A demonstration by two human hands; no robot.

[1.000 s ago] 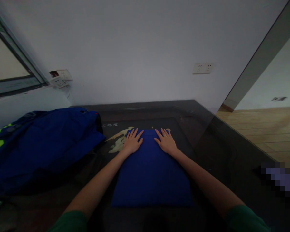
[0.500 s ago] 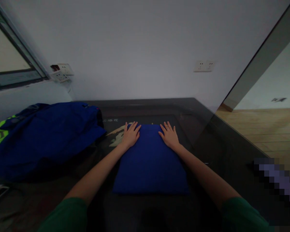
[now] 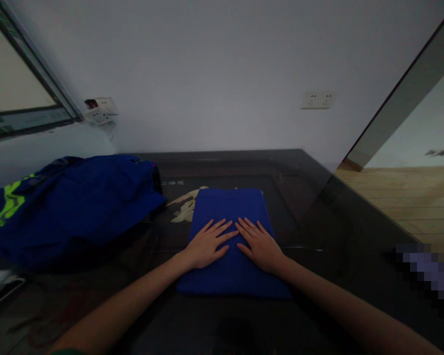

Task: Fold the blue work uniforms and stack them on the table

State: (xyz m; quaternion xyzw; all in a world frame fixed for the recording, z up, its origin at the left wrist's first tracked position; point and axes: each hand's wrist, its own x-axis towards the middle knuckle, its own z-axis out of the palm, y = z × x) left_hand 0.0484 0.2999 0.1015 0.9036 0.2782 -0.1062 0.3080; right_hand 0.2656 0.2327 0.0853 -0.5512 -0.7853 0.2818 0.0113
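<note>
A blue folded garment (image 3: 231,204) lies flat on the dark tabletop (image 3: 237,325) in front of me, narrower at its far end than at the near edge. My left hand (image 3: 210,244) rests palm down on the left half of the cloth, its fingers spread. On the right half lies my right hand (image 3: 259,245), also flat with fingers apart. The fingertips of both hands almost meet at the middle of the cloth. Neither hand grips anything.
To the left is a heaped blue garment (image 3: 96,202) with yellow-green strips. A pale printed pattern (image 3: 185,209) shows on the tabletop beside the folded cloth. A wall with power sockets (image 3: 317,100) stands behind. A blurred purple item (image 3: 431,273) is at the right edge.
Both my hands have moved back from the far corners of the folded garment and inward to its middle. The far edge of the cloth is now uncovered. The view has shifted slightly.
</note>
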